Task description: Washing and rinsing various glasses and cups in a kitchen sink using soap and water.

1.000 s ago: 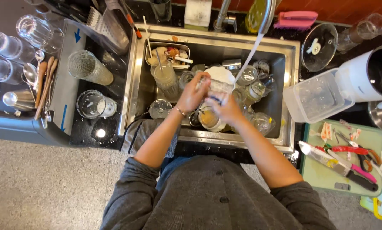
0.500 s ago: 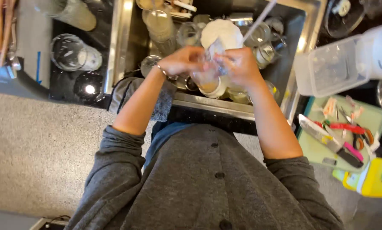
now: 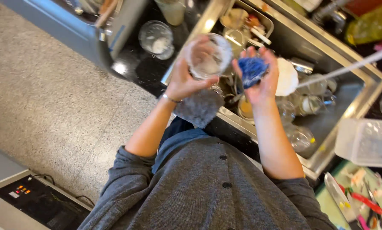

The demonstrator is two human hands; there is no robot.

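Hands, two, raised over the near rim of the sink. Left hand [image 3: 186,76]: one, fingers wrapped around one clear drinking glass [image 3: 210,57], held tilted with its mouth toward the camera; one thin bracelet [image 3: 171,98] at the wrist. Right hand [image 3: 261,79]: one, just right of the glass, fingers curled around one blue scrubbing sponge [image 3: 252,70]; glass and sponge sit close together, and contact between them cannot be told. Below the left hand: one grey fuzzy cloth [image 3: 199,108], draped over the sink's near edge. Beyond the hands: one stainless steel sink [image 3: 327,123], holding one white round plate [image 3: 286,76] just right of the sponge, and several clear glasses and jars, count uncertain. Far left, on the dark counter: one clear round glass bowl [image 3: 157,38]. Right: one clear rectangular plastic container [image 3: 363,142].
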